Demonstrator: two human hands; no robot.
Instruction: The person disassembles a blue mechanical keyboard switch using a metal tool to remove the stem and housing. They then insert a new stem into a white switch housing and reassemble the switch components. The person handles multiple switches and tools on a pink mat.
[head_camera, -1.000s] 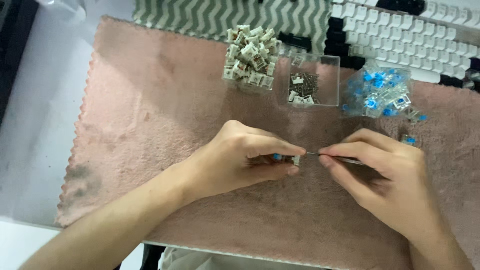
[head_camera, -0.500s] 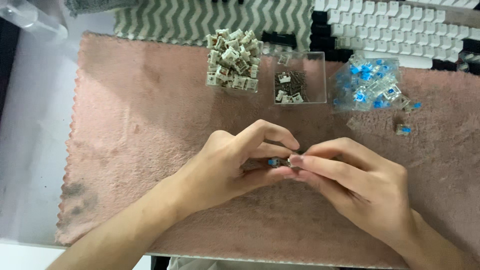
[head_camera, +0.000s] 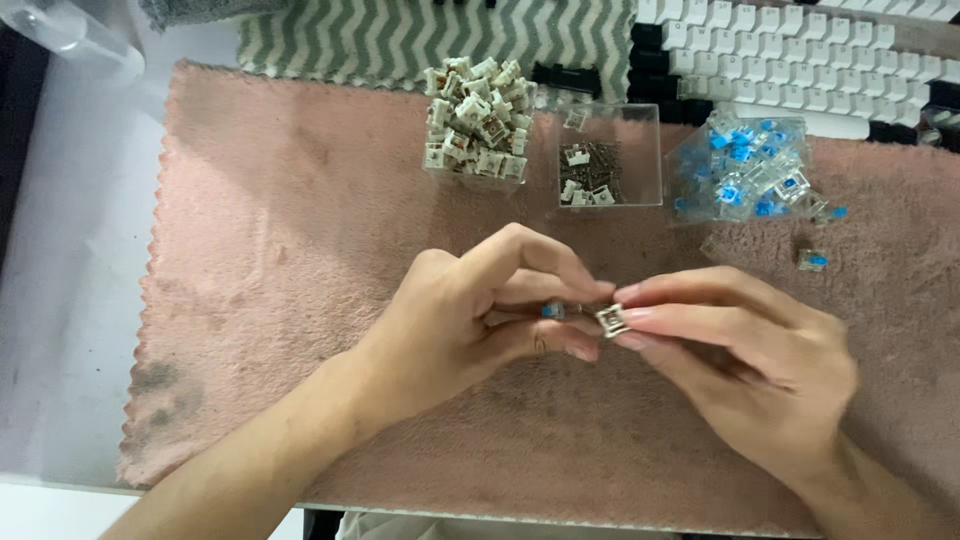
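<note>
The left hand (head_camera: 470, 320) is pinched shut on a small blue switch part (head_camera: 552, 311), held between thumb and fingertips, while the right hand (head_camera: 740, 365) grips a small pale square switch housing (head_camera: 611, 320) the same way; the two pieces are just beside each other, and whether they touch cannot be told. Both hands hover above a pink fuzzy mat (head_camera: 280, 260) that covers the worktop (head_camera: 70, 300). Beyond the hands, a clear box (head_camera: 608, 155) holds tiny metal springs and a few white bits. To its left stands a pile of white-and-brown switches (head_camera: 476, 120), to its right a clear bag of blue switches (head_camera: 745, 170), with one loose blue switch (head_camera: 812, 260) near it. A white keyboard (head_camera: 800, 50) lies along the far edge.
</note>
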